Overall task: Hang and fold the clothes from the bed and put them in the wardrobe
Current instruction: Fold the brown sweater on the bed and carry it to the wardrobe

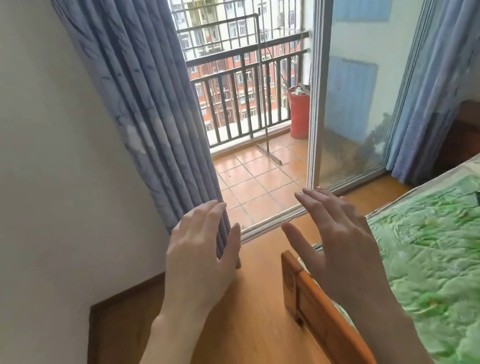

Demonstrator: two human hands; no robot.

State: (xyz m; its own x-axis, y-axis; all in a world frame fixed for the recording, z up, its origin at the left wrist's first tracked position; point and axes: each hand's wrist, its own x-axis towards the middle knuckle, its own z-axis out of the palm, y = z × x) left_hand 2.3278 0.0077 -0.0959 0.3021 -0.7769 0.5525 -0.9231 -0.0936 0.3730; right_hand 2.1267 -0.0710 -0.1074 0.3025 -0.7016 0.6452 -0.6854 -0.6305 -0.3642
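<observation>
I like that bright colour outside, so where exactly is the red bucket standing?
In the head view, the red plastic bucket stands on the orange-tiled balcony floor, in its far right corner, beside the dark metal railing and the open sliding glass door.

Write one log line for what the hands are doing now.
left hand: open, empty | right hand: open, empty | bed: at right
</observation>
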